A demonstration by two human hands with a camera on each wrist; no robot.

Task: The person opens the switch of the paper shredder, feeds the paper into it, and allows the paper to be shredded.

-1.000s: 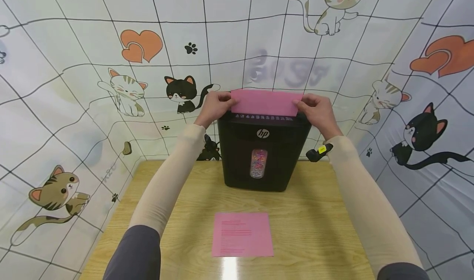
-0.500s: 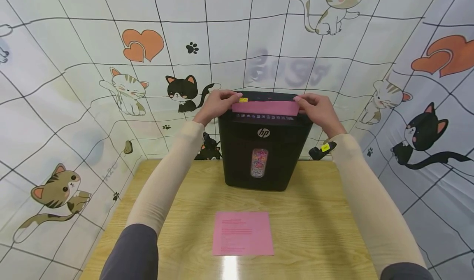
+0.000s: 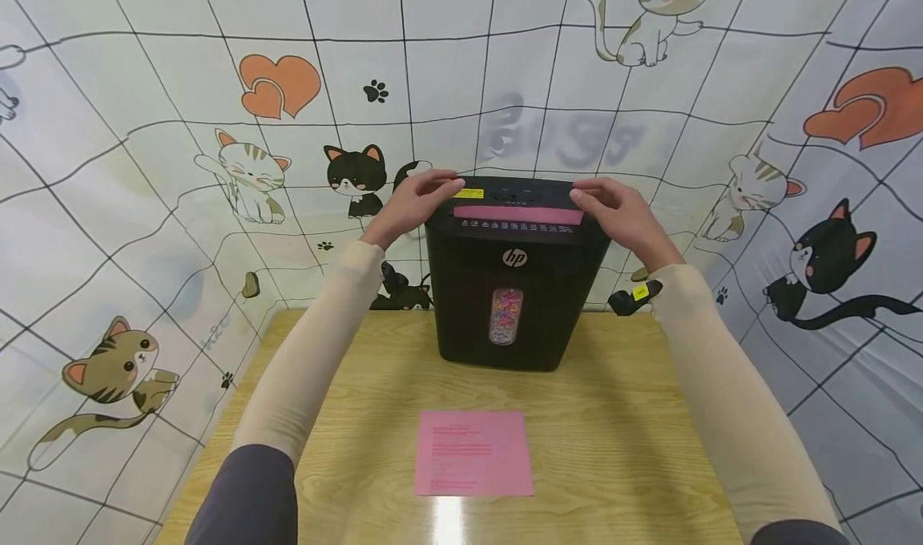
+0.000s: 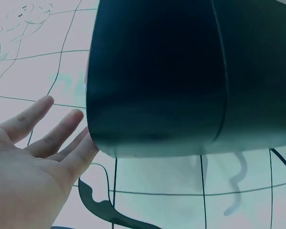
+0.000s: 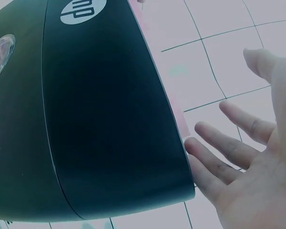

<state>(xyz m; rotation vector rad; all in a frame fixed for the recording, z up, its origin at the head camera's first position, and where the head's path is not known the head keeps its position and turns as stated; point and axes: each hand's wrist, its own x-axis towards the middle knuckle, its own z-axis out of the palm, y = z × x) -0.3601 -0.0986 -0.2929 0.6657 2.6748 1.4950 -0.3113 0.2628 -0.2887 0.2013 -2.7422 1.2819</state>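
A black HP paper shredder [image 3: 513,276] stands at the far edge of a wooden table [image 3: 360,417], against a cat-print backdrop [image 3: 144,168]. A thin strip of pink paper [image 3: 517,215] shows in its top feed slot. The left hand [image 3: 413,202] hovers at the shredder's upper left corner, the right hand [image 3: 613,212] at its upper right corner; both have fingers spread and relaxed, gripping nothing. A second pink sheet [image 3: 473,454] lies flat on the table in front of the shredder, well apart from both hands.
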